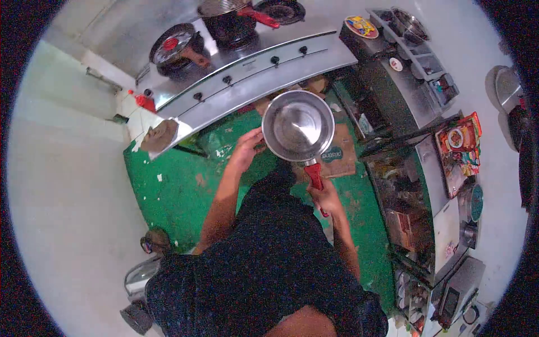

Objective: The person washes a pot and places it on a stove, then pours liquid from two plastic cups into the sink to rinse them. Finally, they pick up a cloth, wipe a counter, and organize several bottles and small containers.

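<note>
A shiny steel saucepan (295, 121) with a red handle (315, 176) is held out over the floor, its bare inside facing me. My right hand (325, 199) is closed around the handle. At the saucepan's left side is my left hand (246, 150), fingers apart and stretched toward the rim. Its fingertips are at the pan's edge; whether they press on it I cannot make out.
Ahead stands a long steel stove (247, 73) with knobs, bearing a lidded pan (171, 50) and a pot (224, 22). Shelving with a steel counter (401, 90) runs along the right. A cardboard box (339, 154) lies on the green floor (174, 196).
</note>
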The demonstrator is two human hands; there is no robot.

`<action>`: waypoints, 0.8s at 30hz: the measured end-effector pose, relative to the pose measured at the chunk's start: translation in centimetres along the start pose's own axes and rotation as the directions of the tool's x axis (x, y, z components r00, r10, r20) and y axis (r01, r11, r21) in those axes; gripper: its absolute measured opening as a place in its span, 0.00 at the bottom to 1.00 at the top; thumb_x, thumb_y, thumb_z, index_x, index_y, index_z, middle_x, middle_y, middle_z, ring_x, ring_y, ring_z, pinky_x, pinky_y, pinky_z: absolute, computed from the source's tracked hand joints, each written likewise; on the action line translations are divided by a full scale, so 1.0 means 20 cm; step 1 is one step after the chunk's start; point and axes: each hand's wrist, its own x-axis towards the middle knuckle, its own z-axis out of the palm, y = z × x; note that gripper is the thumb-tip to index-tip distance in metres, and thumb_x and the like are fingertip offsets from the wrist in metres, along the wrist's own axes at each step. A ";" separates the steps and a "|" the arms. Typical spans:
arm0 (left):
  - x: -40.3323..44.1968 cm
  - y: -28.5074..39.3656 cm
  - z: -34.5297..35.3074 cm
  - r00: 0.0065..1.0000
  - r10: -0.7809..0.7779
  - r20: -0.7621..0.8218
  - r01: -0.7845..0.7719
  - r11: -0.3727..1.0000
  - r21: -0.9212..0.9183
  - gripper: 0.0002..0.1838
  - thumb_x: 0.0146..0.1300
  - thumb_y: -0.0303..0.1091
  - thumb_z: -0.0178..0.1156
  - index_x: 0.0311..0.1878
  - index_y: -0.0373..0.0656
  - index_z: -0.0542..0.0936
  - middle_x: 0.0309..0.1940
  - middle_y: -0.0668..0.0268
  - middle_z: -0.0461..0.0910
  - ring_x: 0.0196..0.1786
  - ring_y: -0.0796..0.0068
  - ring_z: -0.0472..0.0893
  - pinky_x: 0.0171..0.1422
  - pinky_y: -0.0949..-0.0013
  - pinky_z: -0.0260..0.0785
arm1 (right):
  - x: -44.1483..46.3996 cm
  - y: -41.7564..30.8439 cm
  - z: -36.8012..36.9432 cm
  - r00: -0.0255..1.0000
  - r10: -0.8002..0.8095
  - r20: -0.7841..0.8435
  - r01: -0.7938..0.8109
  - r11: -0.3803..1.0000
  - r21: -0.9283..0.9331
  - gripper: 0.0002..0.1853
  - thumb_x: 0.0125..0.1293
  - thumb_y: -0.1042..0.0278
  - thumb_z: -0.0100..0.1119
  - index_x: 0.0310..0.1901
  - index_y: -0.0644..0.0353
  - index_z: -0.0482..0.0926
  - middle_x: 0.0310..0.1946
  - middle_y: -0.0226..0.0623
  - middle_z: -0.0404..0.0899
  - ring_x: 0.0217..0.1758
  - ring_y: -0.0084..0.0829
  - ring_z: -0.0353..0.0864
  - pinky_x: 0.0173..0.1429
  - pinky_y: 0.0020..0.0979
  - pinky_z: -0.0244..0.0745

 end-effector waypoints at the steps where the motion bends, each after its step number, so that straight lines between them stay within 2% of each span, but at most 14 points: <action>1: 0.06 0.03 0.05 1.000 -0.024 0.001 0.024 0.999 -0.032 0.28 0.64 0.48 0.65 0.64 0.48 0.74 0.58 0.65 0.79 0.57 0.70 0.78 0.63 0.54 0.68 | 0.04 -0.02 -0.02 0.999 0.001 -0.037 -0.001 1.000 0.005 0.04 0.65 0.73 0.58 0.40 0.59 0.74 0.19 0.28 0.72 0.16 0.21 0.70 0.20 0.29 0.65; 2: 0.15 -0.06 -0.01 0.992 0.040 -0.120 0.007 0.928 0.373 0.29 0.63 0.49 0.66 0.64 0.48 0.74 0.57 0.64 0.79 0.56 0.69 0.78 0.63 0.54 0.68 | 0.07 -0.04 -0.04 0.997 0.007 -0.079 -0.006 1.000 0.009 0.03 0.65 0.72 0.58 0.39 0.58 0.74 0.18 0.26 0.71 0.14 0.19 0.68 0.18 0.27 0.62; 3: 0.29 -0.21 -0.16 0.968 0.163 -0.193 0.023 0.703 0.711 0.30 0.62 0.51 0.66 0.64 0.47 0.74 0.56 0.63 0.79 0.56 0.68 0.78 0.63 0.54 0.68 | 0.11 -0.06 -0.07 0.992 -0.020 -0.124 0.023 0.999 0.023 0.03 0.65 0.72 0.58 0.39 0.58 0.75 0.18 0.26 0.71 0.14 0.19 0.69 0.18 0.27 0.63; 4: 0.40 -0.28 -0.23 0.927 0.312 -0.210 0.085 0.372 0.925 0.31 0.61 0.52 0.67 0.63 0.47 0.74 0.56 0.62 0.79 0.55 0.67 0.79 0.64 0.54 0.68 | 0.16 -0.09 -0.10 0.985 -0.047 -0.164 0.052 0.998 0.029 0.03 0.65 0.72 0.58 0.38 0.58 0.75 0.17 0.26 0.71 0.15 0.20 0.69 0.19 0.27 0.64; 6: 0.50 -0.23 -0.21 0.945 -0.088 -0.316 0.257 0.797 0.547 0.31 0.62 0.52 0.66 0.63 0.45 0.74 0.55 0.60 0.79 0.56 0.63 0.79 0.64 0.56 0.68 | 0.21 -0.19 -0.20 0.969 -0.101 -0.224 0.096 0.995 -0.034 0.04 0.64 0.74 0.57 0.40 0.59 0.76 0.18 0.26 0.72 0.15 0.20 0.70 0.19 0.27 0.65; 7: 0.56 -0.18 -0.22 0.916 -0.288 -0.277 0.366 0.885 0.289 0.31 0.62 0.52 0.66 0.63 0.44 0.74 0.55 0.59 0.80 0.56 0.61 0.79 0.64 0.56 0.69 | 0.23 -0.26 -0.27 0.960 -0.137 -0.245 0.116 0.989 -0.097 0.06 0.65 0.76 0.55 0.43 0.60 0.76 0.19 0.26 0.72 0.15 0.20 0.71 0.19 0.26 0.66; 9: 0.66 -0.38 -0.43 0.997 -0.013 -0.070 0.042 0.906 0.421 0.30 0.63 0.52 0.66 0.61 0.42 0.75 0.54 0.59 0.80 0.56 0.59 0.79 0.63 0.58 0.70 | 0.28 -0.37 -0.42 0.938 -0.212 -0.276 0.134 0.952 -0.275 0.07 0.65 0.78 0.53 0.43 0.63 0.76 0.20 0.29 0.73 0.15 0.21 0.73 0.18 0.27 0.68; 10: 0.71 -0.43 -0.50 0.991 0.125 0.042 -0.130 0.878 0.460 0.30 0.63 0.52 0.66 0.60 0.41 0.75 0.54 0.59 0.81 0.56 0.58 0.80 0.63 0.59 0.70 | 0.30 -0.44 -0.49 0.935 -0.196 -0.294 0.135 0.967 -0.218 0.06 0.65 0.78 0.53 0.43 0.64 0.76 0.21 0.29 0.74 0.15 0.21 0.73 0.18 0.26 0.68; 13: 0.77 -0.22 -0.35 1.000 0.013 0.013 -0.017 0.380 0.925 0.29 0.64 0.52 0.65 0.59 0.40 0.76 0.53 0.57 0.82 0.57 0.59 0.80 0.62 0.59 0.71 | 0.40 -0.81 -0.66 0.941 -0.111 -0.320 0.076 0.990 -0.120 0.06 0.65 0.77 0.52 0.43 0.65 0.76 0.21 0.31 0.75 0.14 0.22 0.73 0.18 0.26 0.68; 14: 0.77 -0.20 -0.35 1.000 0.016 -0.021 0.012 0.436 0.900 0.28 0.64 0.52 0.65 0.58 0.40 0.77 0.53 0.56 0.82 0.57 0.58 0.80 0.62 0.59 0.71 | 0.44 -0.97 -0.69 0.941 -0.094 -0.326 0.070 0.994 -0.084 0.04 0.69 0.72 0.57 0.42 0.61 0.77 0.18 0.27 0.73 0.14 0.19 0.72 0.18 0.25 0.69; 16: 0.75 -0.20 -0.34 0.996 0.025 -0.084 0.056 0.549 0.834 0.27 0.65 0.52 0.64 0.57 0.40 0.78 0.52 0.53 0.82 0.56 0.56 0.81 0.62 0.57 0.71 | 0.57 -1.19 -0.75 0.944 -0.109 -0.311 0.098 0.994 -0.050 0.04 0.70 0.70 0.57 0.38 0.60 0.76 0.19 0.27 0.73 0.14 0.19 0.71 0.18 0.25 0.68; 19: 0.72 -0.13 -0.24 0.976 0.162 -0.146 0.054 0.467 0.882 0.27 0.65 0.52 0.63 0.57 0.40 0.78 0.53 0.50 0.81 0.57 0.52 0.80 0.62 0.54 0.72 | 0.80 -1.46 -0.86 0.965 -0.173 -0.199 0.171 0.985 -0.029 0.08 0.71 0.66 0.57 0.35 0.59 0.74 0.20 0.27 0.73 0.13 0.20 0.70 0.17 0.25 0.65; 22: 0.71 -0.07 -0.10 0.951 0.096 -0.294 0.265 0.236 0.935 0.27 0.65 0.51 0.63 0.59 0.39 0.77 0.54 0.48 0.80 0.57 0.52 0.80 0.61 0.53 0.72 | 1.09 -1.69 -0.94 0.968 -0.228 -0.105 0.227 0.974 -0.019 0.15 0.72 0.57 0.58 0.32 0.60 0.72 0.19 0.27 0.72 0.13 0.21 0.70 0.17 0.26 0.65; 24: 0.74 -0.25 -0.20 0.951 0.166 -0.260 0.202 0.301 0.932 0.28 0.65 0.49 0.64 0.60 0.40 0.76 0.51 0.48 0.82 0.54 0.53 0.82 0.59 0.54 0.74 | 1.31 -1.82 -0.99 0.952 -0.306 -0.025 0.306 0.952 0.012 0.16 0.73 0.54 0.56 0.35 0.59 0.73 0.18 0.26 0.71 0.13 0.21 0.69 0.17 0.25 0.63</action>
